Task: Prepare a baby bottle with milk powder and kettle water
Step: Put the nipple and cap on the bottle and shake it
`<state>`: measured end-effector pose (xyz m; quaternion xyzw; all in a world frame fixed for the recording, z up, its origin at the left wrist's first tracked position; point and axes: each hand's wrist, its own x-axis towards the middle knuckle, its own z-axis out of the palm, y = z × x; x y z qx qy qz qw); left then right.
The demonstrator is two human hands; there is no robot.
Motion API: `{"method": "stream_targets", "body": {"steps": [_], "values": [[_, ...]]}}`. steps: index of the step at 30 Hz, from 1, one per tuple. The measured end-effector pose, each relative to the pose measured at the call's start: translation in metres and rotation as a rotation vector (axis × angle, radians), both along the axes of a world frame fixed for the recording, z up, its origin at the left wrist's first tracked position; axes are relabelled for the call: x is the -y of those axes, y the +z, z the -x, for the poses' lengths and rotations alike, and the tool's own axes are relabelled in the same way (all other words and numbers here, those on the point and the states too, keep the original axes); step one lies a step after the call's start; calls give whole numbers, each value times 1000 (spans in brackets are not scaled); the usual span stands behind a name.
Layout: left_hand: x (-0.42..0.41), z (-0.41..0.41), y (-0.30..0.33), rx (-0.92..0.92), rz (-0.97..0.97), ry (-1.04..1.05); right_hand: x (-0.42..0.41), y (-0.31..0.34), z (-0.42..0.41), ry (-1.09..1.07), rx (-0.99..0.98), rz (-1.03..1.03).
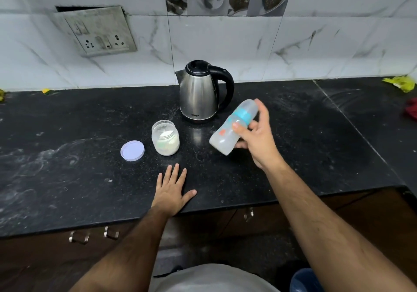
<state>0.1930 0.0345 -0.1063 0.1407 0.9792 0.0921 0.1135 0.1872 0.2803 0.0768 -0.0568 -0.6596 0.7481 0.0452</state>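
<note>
My right hand (pixel 257 137) grips a capped baby bottle (pixel 228 131) with a blue ring, tilted in the air above the counter, its cap pointing up and away; it looks blurred and holds a pale cloudy liquid. My left hand (pixel 172 190) rests flat on the black counter (pixel 67 167), fingers spread. A steel kettle (pixel 199 95) with a black lid and handle stands behind, lid down. An uncapped jar of milk powder (pixel 165 140) sits in front of the kettle, and its pale lid (pixel 132 150) lies flat to its left.
A socket plate (pixel 99 32) is mounted on the tiled wall at the back left. Yellow scraps (pixel 400 83) and a red cloth (pixel 411 111) lie at the counter's far right. Drawer handles (pixel 79 237) sit below the counter edge.
</note>
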Motion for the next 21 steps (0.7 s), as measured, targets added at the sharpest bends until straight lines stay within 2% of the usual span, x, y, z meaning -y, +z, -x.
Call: {"method": "stream_targets", "body": {"steps": [3,7,11,15,19,21], "values": [[0,0,-1,-12,-8,-1,6,-1,-7,143,27,-89],[0,0,0,-11,-15,-1,-1,2,2,-42,-10,16],[-1,-1,-1,-9,-12,1,8,3,-1,156,29,-113],[0,-1,-2,-21,-31,4,0,5,6,-34,-7,18],[0,0,-1,-21,-24,4,9,1,-2,158,40,-110],[0,0,-1,-15,-21,3,8,0,-1,98,26,-57]]}}
